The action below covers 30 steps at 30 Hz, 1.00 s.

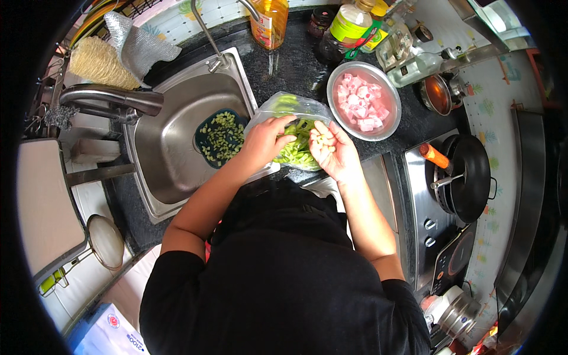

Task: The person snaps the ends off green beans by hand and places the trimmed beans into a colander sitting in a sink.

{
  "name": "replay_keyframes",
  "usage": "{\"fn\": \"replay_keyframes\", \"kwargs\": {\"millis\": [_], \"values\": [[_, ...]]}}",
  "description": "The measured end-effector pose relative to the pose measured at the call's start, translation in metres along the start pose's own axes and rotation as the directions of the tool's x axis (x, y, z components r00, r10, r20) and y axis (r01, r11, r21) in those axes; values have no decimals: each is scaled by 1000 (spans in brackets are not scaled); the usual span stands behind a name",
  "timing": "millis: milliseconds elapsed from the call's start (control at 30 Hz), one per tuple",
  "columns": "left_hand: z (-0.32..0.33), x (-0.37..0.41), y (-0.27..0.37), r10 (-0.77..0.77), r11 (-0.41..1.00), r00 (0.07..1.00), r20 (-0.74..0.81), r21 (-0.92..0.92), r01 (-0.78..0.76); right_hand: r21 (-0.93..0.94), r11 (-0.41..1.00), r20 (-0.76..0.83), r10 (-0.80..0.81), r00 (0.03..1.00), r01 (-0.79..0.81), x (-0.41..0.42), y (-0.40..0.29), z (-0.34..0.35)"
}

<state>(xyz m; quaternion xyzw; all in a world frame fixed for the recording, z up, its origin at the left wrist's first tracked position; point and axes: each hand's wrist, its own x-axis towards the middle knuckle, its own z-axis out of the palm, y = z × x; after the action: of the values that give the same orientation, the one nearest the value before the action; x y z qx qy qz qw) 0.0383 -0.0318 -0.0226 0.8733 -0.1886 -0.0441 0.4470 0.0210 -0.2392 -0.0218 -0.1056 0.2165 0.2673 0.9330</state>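
Note:
My left hand (266, 141) hovers at the left rim of a clear plastic bag (318, 108), thumb and fingers apart, with nothing visible between them. Inside the bag lie green bean pods (296, 156). At the bag's right side my right hand (338, 154) is turned palm up, its curled fingers cupping several pale green shelled beans (323, 143). A dark green square basin (200, 156) stands in the stainless steel sink (166, 133) to the left, with many pale green beans (224, 135) spread in it.
A metal bowl of raw meat chunks (361, 100) stands right of the bag. Bottles (348, 29) line the counter's back. A faucet (120, 100) reaches over the sink. Farther right, a black wok (472, 177) rests on the gas stove (419, 199). A dish-soap-like amber bottle (270, 24) stands behind the sink.

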Motion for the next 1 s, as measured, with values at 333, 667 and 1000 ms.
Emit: {"fn": "replay_keyframes", "kwargs": {"millis": [333, 667, 1000], "values": [[-32, -27, -11, 1, 966, 995, -98, -255, -26, -269, 958, 67, 125, 990, -102, 34, 25, 48], [-92, -140, -164, -862, 286, 507, -8, -833, 473, -656, 675, -291, 186, 939, -337, 134, 126, 70], [-82, -132, -166, -844, 235, 519, 138, -774, 588, -732, 552, -372, 168, 913, -400, 176, 155, 75]]}}
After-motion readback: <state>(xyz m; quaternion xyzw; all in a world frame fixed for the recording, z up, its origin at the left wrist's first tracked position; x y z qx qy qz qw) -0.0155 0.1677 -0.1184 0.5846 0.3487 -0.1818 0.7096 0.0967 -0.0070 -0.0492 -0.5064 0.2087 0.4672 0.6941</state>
